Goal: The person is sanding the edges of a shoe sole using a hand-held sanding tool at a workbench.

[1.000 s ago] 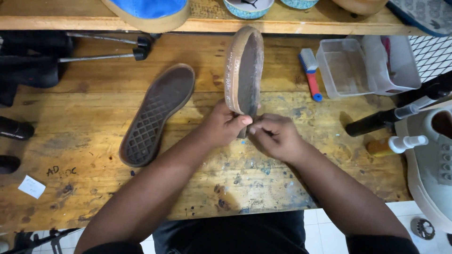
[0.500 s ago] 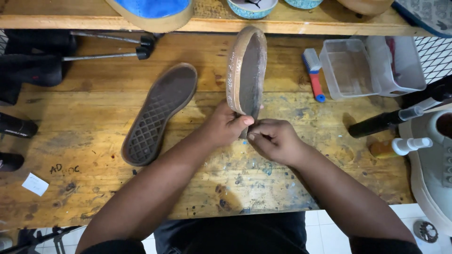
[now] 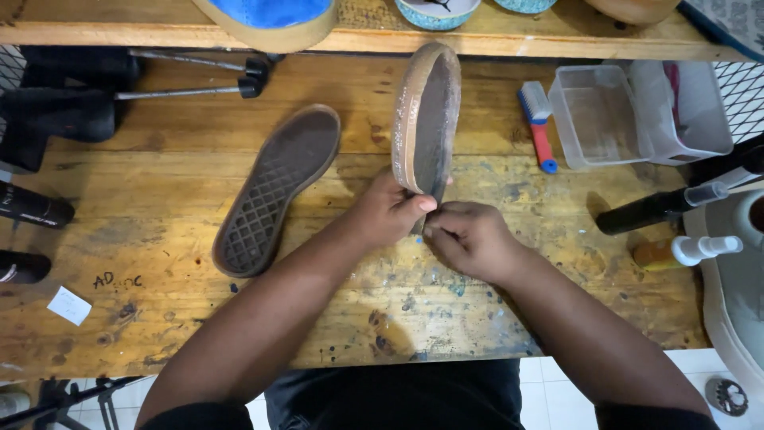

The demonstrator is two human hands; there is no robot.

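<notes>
Head view shows your left hand (image 3: 387,213) and right hand (image 3: 469,239) meeting at the near end of a worn brown rubber shoe sole (image 3: 427,115), which stands on edge over the paint-flecked wooden workbench (image 3: 159,318); the left hand's fingers are clamped around the sole's lower end, the right hand's fingertips pinched on its edge just beside them. To your left, a second dark sole with a diamond tread (image 3: 277,189) lies flat, well apart from both hands. Beyond your right hand sit a blue-and-red brush (image 3: 539,127) and a clear plastic tub (image 3: 593,115).
</notes>
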